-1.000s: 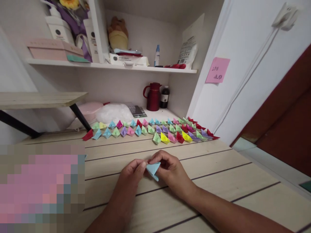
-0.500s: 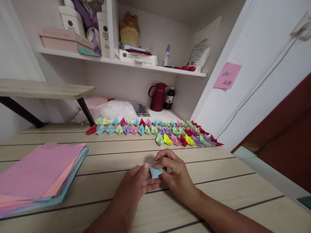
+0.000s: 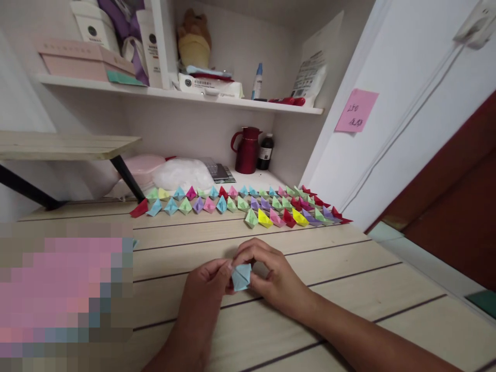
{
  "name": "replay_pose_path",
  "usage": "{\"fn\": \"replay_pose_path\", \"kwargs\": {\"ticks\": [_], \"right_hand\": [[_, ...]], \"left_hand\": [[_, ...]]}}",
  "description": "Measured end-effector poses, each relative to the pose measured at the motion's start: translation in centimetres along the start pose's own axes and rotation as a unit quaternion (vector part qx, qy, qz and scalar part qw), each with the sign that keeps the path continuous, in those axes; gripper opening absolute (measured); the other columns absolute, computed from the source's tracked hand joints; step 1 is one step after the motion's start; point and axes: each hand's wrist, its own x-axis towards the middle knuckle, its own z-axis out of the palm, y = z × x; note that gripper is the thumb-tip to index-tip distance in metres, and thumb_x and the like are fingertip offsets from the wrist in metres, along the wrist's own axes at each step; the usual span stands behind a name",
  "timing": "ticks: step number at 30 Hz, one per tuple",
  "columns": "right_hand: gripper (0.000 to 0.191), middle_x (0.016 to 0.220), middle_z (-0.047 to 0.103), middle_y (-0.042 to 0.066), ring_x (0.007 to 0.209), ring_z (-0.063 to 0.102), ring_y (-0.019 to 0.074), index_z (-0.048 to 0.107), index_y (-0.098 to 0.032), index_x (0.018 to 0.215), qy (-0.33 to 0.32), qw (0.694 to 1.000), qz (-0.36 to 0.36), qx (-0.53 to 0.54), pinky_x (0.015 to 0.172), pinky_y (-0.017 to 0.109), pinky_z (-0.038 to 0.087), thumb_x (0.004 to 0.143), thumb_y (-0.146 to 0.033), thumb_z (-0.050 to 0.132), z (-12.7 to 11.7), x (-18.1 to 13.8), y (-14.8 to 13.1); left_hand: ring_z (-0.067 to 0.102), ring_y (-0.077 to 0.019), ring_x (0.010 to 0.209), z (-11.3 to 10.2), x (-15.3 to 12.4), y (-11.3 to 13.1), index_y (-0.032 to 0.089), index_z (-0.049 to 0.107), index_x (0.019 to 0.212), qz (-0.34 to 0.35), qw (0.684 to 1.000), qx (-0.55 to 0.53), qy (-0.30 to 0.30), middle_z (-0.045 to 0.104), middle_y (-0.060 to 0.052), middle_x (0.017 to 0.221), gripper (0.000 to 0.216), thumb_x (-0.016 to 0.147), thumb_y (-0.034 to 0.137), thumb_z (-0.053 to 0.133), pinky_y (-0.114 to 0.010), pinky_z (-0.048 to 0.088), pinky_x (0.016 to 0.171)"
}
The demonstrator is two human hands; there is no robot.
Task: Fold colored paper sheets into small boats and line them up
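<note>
To work this fold well, we should, in our judgement, press only lightly and keep the corners even, because such small paper could easily crease in a wrong place. We hold the light-blue folded paper point(image 3: 241, 279) between both hands, over the wooden table point(image 3: 333, 294) and nearer to us than the paper boats point(image 3: 221, 205): our left hand point(image 3: 205, 287) pinches its left corner with thumb and finger, while our right hand point(image 3: 277, 268), fingers curved, grips its top and right edge

Handwritten "250" point(image 3: 353, 108) on the pink sticky note point(image 3: 366, 106), with apparently Chinese characters point(image 3: 355, 122) beneath.
</note>
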Motion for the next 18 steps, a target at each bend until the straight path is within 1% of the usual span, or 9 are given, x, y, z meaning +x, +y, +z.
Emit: {"fn": "replay_pose_path", "kwargs": {"ticks": [2,5,7,9,10,12,14,16,18], "right_hand": [[0.039,0.102,0.062,0.005,0.096,0.059,0.0178,0.064,-0.024,0.106,-0.013,0.999,0.023,0.017,0.084,0.030,0.048,0.075,0.000,0.058,0.0,-0.1,-0.1],[0.055,0.118,0.057,0.006,0.097,0.057,0.0168,0.055,-0.028,0.124,-0.036,0.991,0.096,0.087,0.081,0.029,0.049,0.074,-0.006,0.066,0.1,-0.4,-0.2],[0.063,0.128,0.051,0.006,0.095,0.057,0.0151,0.048,-0.030,0.131,-0.055,0.972,0.149,0.176,0.077,0.028,0.050,0.075,-0.012,0.070,0.3,-0.6,-0.1],[0.065,0.132,0.048,0.007,0.093,0.057,0.0136,0.045,-0.031,0.133,-0.060,0.941,0.180,0.281,0.079,0.028,0.051,0.076,-0.018,0.073,0.5,-0.7,0.1],[0.063,0.131,0.048,0.007,0.092,0.058,0.0135,0.045,-0.031,0.132,-0.052,0.924,0.192,0.328,0.080,0.030,0.051,0.076,-0.022,0.074,0.7,-0.7,0.2],[0.055,0.123,0.052,0.007,0.089,0.062,0.0148,0.048,-0.029,0.128,-0.016,0.892,0.226,0.392,0.080,0.033,0.053,0.080,-0.033,0.072,1.1,-0.7,0.4],[0.044,0.110,0.057,0.007,0.080,0.066,0.0160,0.052,-0.024,0.121,0.015,0.867,0.268,0.420,0.072,0.033,0.055,0.085,-0.045,0.065,1.4,-0.6,0.4],[0.042,0.101,0.059,0.006,0.072,0.067,0.0161,0.055,-0.020,0.111,0.019,0.855,0.293,0.427,0.063,0.031,0.055,0.087,-0.055,0.057,1.6,-0.7,0.3],[0.045,0.095,0.061,0.005,0.065,0.067,0.0149,0.054,-0.019,0.103,0.002,0.854,0.300,0.425,0.059,0.030,0.055,0.083,-0.059,0.060,1.8,-0.7,0.1]], "left_hand": [[0.057,-0.0159,0.061,0.0,0.0,0.3,0.017,0.075,0.072,0.008,1.000,0.021,0.015,0.065,0.000,0.060,0.022,0.068,0.039,0.072,-0.025,0.046,0.060],[0.058,-0.0172,0.063,-0.1,-0.1,0.8,0.018,0.076,0.077,0.014,0.999,0.028,0.027,0.068,0.000,0.062,0.024,0.069,0.039,0.071,-0.025,0.045,0.060],[0.059,-0.0177,0.065,-0.2,-0.2,1.1,0.018,0.076,0.081,0.018,0.999,0.027,0.033,0.069,0.000,0.063,0.025,0.071,0.040,0.070,-0.025,0.045,0.061],[0.059,-0.0178,0.065,-0.3,-0.2,1.3,0.018,0.076,0.083,0.024,0.998,0.034,0.049,0.069,0.001,0.064,0.027,0.072,0.041,0.068,-0.025,0.044,0.062],[0.058,-0.0174,0.064,-0.4,-0.2,1.3,0.018,0.076,0.084,0.029,0.997,0.042,0.061,0.068,0.001,0.063,0.028,0.073,0.042,0.068,-0.025,0.044,0.062],[0.056,-0.0169,0.061,-0.7,0.0,1.4,0.017,0.075,0.085,0.047,0.993,0.063,0.087,0.067,0.001,0.061,0.029,0.076,0.043,0.065,-0.025,0.042,0.061],[0.056,-0.0173,0.061,-0.9,0.2,1.5,0.017,0.075,0.084,0.074,0.986,0.091,0.115,0.068,0.000,0.063,0.029,0.077,0.042,0.063,-0.026,0.042,0.061],[0.058,-0.0188,0.065,-1.1,0.4,1.7,0.018,0.075,0.081,0.103,0.975,0.133,0.143,0.071,-0.001,0.067,0.024,0.076,0.039,0.064,-0.026,0.042,0.063],[0.060,-0.0203,0.068,-1.0,0.4,1.9,0.020,0.075,0.076,0.126,0.962,0.177,0.163,0.072,0.000,0.069,0.018,0.074,0.035,0.066,-0.026,0.042,0.064]]}}
